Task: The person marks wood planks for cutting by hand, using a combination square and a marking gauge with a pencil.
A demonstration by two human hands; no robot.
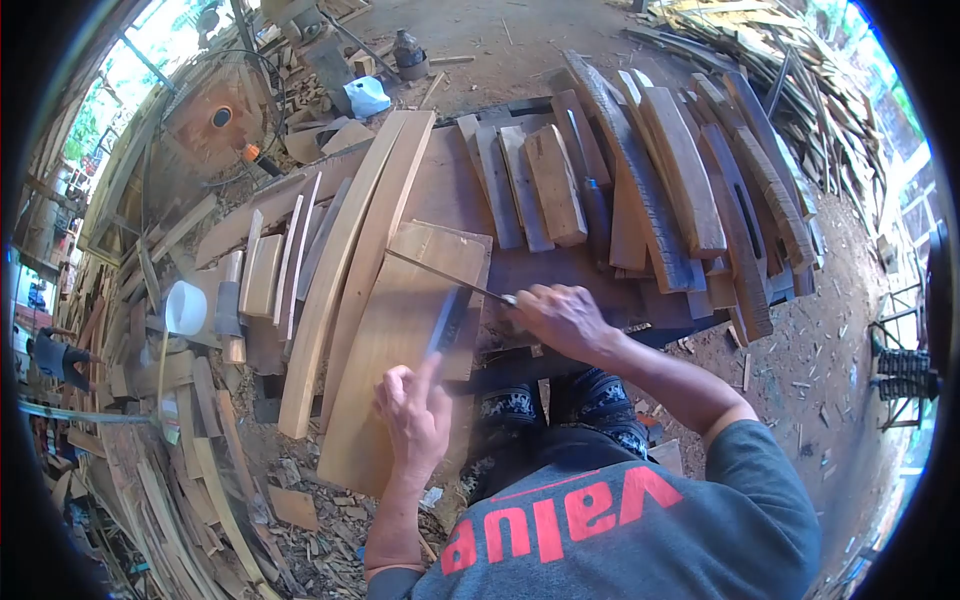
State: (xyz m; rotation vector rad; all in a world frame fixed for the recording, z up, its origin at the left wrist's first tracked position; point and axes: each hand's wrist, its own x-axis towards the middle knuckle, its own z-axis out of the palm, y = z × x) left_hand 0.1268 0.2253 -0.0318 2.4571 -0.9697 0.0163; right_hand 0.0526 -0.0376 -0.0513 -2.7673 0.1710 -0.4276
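"Where do we find the thin rod (437,271) and the dark blade (447,325)?"

"We see both over the wide board (370,400); the rod slants across its far part; the blade points up toward the rod, too blurred for us to tell whether they touch."

"And the grip on each?"

"Our right hand (562,322) is closed round the rod's near end; our left hand (415,410) has its fingers curled in, narrow, on the blade's near end."

"What lies about them?"

"The wide board rests partly on the counter (525,268); just left of it we have two long planks (345,260); to the right lie a thick block (556,190), a blue-handled tool (597,210) and some rough beams (680,170); farther left is a white cup (186,308); beyond the counter, a white bag (367,97)."
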